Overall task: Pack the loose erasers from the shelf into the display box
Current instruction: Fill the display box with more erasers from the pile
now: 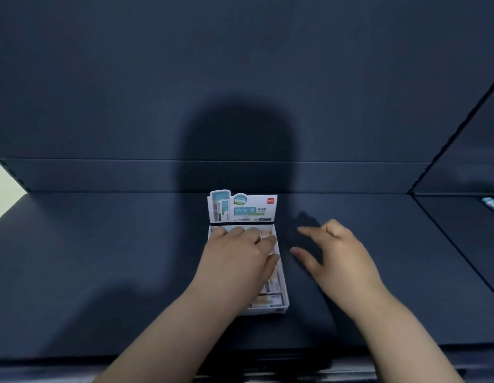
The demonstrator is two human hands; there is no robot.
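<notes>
Resting flat on erasers inside display box: left hand, grip spread; right hand spread beside box.

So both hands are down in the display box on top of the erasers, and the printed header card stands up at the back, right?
Not quite. Only the left hand is in the display box, fingers over the erasers; the right hand is outside, open over the shelf to its right. The header card does stand at the back. The head view shows this.
</notes>
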